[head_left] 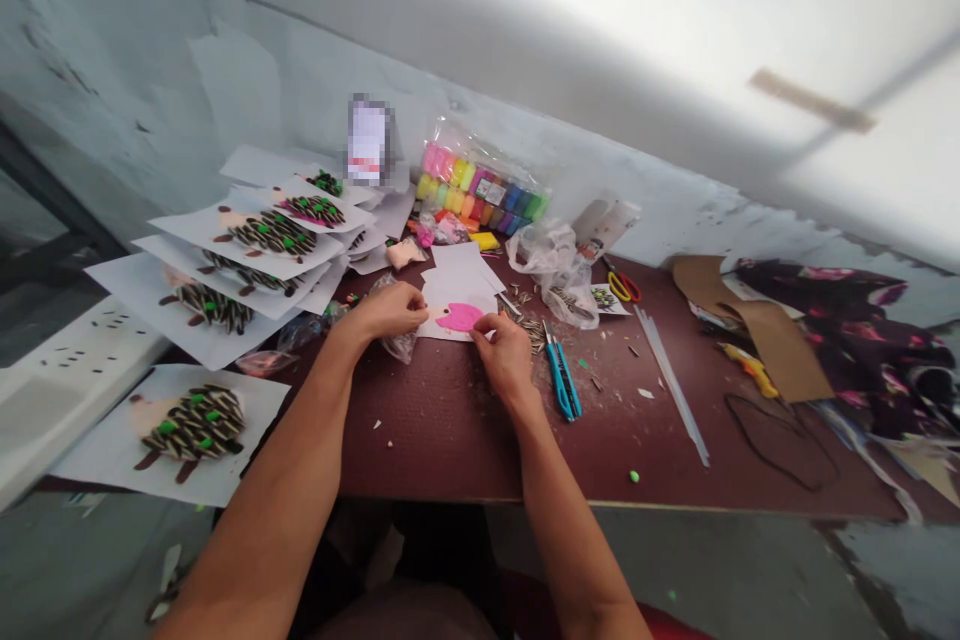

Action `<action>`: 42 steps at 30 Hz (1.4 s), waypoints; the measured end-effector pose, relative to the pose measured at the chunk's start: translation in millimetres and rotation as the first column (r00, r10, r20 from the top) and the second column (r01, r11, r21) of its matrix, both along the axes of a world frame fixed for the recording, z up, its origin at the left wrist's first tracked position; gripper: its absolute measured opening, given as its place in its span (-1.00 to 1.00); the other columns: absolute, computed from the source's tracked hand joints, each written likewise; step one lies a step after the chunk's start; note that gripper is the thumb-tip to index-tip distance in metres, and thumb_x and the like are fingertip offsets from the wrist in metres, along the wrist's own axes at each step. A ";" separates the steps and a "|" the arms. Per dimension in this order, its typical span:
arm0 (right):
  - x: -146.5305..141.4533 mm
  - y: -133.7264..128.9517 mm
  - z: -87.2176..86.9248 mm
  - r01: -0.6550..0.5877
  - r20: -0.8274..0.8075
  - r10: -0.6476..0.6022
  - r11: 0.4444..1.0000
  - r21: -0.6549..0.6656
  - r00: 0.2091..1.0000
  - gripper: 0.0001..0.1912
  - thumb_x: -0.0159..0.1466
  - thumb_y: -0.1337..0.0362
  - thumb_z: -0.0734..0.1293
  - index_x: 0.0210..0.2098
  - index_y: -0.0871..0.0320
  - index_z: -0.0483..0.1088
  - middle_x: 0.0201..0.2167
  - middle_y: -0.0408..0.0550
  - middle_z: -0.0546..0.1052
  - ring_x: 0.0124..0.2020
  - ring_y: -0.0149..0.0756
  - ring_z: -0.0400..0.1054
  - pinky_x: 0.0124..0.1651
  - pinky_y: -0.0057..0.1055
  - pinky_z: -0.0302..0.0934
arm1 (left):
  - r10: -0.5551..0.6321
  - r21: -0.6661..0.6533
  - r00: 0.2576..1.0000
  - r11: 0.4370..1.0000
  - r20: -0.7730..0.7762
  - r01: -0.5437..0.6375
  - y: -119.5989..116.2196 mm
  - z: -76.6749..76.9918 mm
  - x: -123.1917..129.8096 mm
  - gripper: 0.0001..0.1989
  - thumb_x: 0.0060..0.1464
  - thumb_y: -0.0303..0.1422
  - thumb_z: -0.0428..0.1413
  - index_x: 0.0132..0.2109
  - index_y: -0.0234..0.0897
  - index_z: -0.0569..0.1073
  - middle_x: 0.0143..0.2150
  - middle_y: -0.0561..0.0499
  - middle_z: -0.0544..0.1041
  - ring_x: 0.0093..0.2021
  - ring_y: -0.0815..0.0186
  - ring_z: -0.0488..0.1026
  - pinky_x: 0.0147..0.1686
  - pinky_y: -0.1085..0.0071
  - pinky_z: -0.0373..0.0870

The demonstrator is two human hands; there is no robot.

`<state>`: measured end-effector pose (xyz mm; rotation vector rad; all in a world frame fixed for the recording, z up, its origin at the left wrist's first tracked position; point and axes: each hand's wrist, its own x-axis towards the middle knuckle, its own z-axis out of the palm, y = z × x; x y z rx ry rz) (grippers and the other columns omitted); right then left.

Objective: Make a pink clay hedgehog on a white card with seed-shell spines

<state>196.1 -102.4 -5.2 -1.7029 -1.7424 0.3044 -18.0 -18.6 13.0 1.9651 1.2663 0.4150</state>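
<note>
Over the maroon tabletop (420, 440), your left hand (386, 310) and right hand (504, 352) pinch the seedless pink hedgehog sheet (457, 317); seeded hedgehog sheets (270, 235) lie finished left of it.

Head-worn view, facing forward and down, over the worktable (420, 450)

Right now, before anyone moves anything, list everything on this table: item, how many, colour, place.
Seed-covered hedgehog pictures: about five, black and green, left.
Pink cutout: one, pink, on white paper between the hands.
Modelling clay pack: one, multicoloured, back.
Scissors: one, red and yellow handles, back right.
Blue-handled cutter: one, blue, right of the hands.
Cardboard: one piece, brown, far right.
Floral cloth: one, dark with pink, far right.
Left hand: one, on clear plastic.
Right hand: one, on the pink cutout.
</note>
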 end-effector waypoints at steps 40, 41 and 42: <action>-8.7 -6.5 6.0 0.018 0.325 0.006 0.997 -0.071 0.946 -0.82 0.36 0.35 0.34 -0.25 0.07 0.61 -0.33 -0.09 0.54 -0.22 -0.29 0.43 0.03 -0.40 0.25 | -0.023 0.066 0.924 0.996 -0.382 0.052 -9.2 10.9 6.8 -0.75 0.08 -0.26 0.05 -0.36 -0.24 0.60 -0.36 -0.09 0.63 -0.35 0.17 0.52 -0.39 0.37 0.23; -8.8 -7.0 5.7 0.015 0.348 0.009 0.998 -0.065 0.937 -0.82 0.36 0.34 0.33 -0.25 0.06 0.62 -0.33 -0.09 0.54 -0.21 -0.29 0.43 0.06 -0.39 0.25 | -0.025 0.064 0.925 0.997 -0.379 0.053 -9.1 10.8 6.6 -0.75 0.08 -0.26 0.05 -0.35 -0.24 0.60 -0.36 -0.09 0.63 -0.34 0.17 0.52 -0.38 0.37 0.23; -9.1 -7.8 5.7 0.010 0.372 0.012 0.998 -0.059 0.928 -0.81 0.37 0.34 0.33 -0.25 0.05 0.62 -0.33 -0.09 0.54 -0.20 -0.29 0.43 0.09 -0.38 0.25 | -0.027 0.063 0.926 0.996 -0.377 0.055 -9.1 10.7 6.4 -0.75 0.09 -0.26 0.05 -0.35 -0.24 0.60 -0.36 -0.09 0.63 -0.33 0.17 0.52 -0.38 0.37 0.23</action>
